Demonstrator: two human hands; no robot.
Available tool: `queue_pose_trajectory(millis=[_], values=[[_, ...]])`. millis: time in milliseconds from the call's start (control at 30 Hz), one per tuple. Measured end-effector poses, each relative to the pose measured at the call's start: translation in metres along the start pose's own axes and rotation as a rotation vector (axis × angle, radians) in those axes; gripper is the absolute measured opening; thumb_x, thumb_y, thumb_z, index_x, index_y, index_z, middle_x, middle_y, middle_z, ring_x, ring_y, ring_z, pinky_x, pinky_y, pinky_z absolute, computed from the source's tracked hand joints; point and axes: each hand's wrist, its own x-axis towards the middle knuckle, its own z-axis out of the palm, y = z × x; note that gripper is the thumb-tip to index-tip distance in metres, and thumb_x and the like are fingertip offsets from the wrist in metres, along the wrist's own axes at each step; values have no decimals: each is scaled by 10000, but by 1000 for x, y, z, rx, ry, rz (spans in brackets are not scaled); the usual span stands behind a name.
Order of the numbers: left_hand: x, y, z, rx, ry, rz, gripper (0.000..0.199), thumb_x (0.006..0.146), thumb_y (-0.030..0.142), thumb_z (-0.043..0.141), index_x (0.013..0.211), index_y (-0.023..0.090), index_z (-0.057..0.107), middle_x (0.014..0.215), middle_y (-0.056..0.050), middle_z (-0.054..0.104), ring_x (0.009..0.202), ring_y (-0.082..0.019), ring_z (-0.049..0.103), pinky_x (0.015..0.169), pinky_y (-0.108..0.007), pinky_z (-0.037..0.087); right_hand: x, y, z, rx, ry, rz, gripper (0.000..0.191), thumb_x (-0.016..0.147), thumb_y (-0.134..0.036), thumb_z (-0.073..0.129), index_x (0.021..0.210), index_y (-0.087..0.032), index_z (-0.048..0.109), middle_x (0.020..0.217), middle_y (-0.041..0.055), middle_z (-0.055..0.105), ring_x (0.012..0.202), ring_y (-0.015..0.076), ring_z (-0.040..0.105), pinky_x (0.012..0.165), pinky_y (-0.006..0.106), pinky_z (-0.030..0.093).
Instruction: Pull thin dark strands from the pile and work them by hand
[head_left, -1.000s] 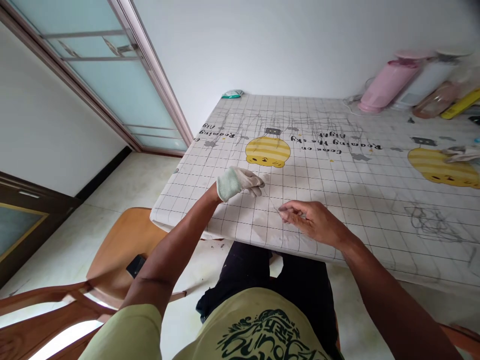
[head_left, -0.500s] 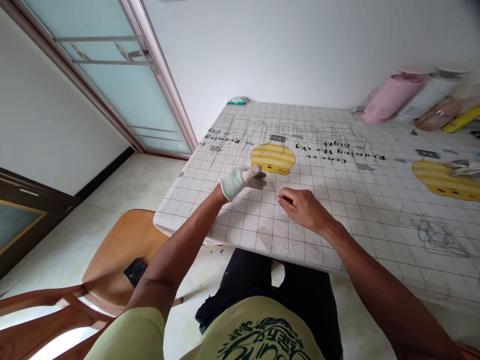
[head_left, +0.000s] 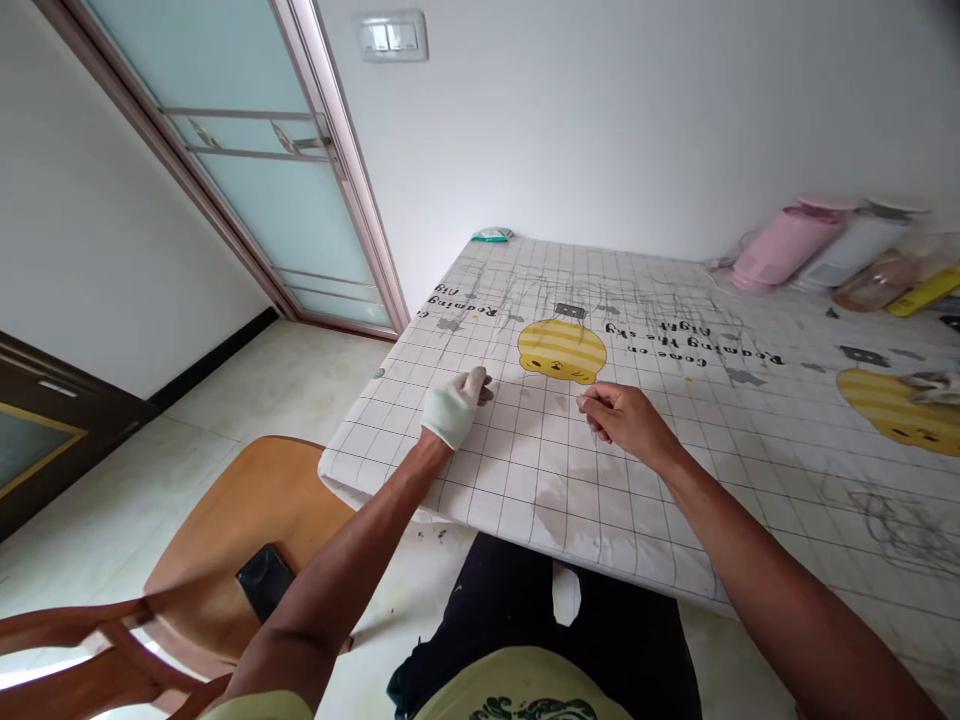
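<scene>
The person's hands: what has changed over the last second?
The left gloved hand moved left and the right hand forward, toward the printed yellow figure, widening their gap. The thin strand between them no longer shows clearly; whether either let go, I can't tell. The pink container and green packet stayed put.

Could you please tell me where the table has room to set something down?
Bare tablecloth shows between the right hand and whitish glove, and between the left hand and far packet. The back right is crowded: pink cylinder, white cylinder, yellow box.
</scene>
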Motion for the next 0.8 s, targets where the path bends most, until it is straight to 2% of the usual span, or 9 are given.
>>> queue_pose_trajectory(millis=[100, 267, 433, 567, 667, 800], values=[[-1, -6, 6, 131, -54, 87, 185, 1014, 336, 631, 1103, 248, 766, 926, -33, 807, 916, -191, 743, 766, -250, 541, 13, -5, 2, 105, 8, 15, 302, 950, -447, 713, 784, -216, 610, 663, -7, 614, 528, 119, 528, 494, 267, 415], [-3, -14, 17, 226, -107, 160, 287, 1053, 358, 539, 1148, 277, 798, 920, -25, 803, 883, -197, 742, 746, -267, 540, 39, -12, 9, 244, 6, 17, 303, 921, -422, 762, 771, -202, 616, 652, -1, 598, 512, 105, 497, 460, 256, 381], [-4, -20, 25, 389, -144, 240, 380, 1075, 376, 464, 1083, 289, 833, 894, -58, 812, 887, -239, 757, 777, -333, 560, 83, -26, 27, 270, 10, -19, 293, 919, -368, 762, 739, -198, 606, 652, 15, 611, 494, 98, 501, 426, 244, 360], [-4, -23, 23, 427, -157, 289, 338, 1055, 327, 503, 1150, 298, 826, 964, -77, 816, 919, -257, 748, 785, -363, 546, 114, -34, 41, 227, 54, -24, 252, 930, -323, 743, 751, -194, 621, 612, 8, 595, 469, 93, 488, 405, 235, 339], [-4, -25, 21, 465, -171, 326, 324, 1038, 279, 538, 1219, 310, 805, 1023, -78, 811, 930, -255, 737, 774, -365, 527, 125, -34, 48, 225, 54, -7, 234, 923, -292, 744, 750, -192, 622, 615, 12, 601, 468, 94, 499, 402, 232, 346], [-5, -22, 22, 601, -216, 474, 395, 1088, 235, 445, 1300, 284, 775, 1097, -88, 805, 899, -256, 729, 724, -369, 480, 129, -34, 53, 240, 54, 23, 226, 920, -284, 751, 753, -186, 634, 631, 24, 622, 460, 95, 505, 390, 230, 348]])
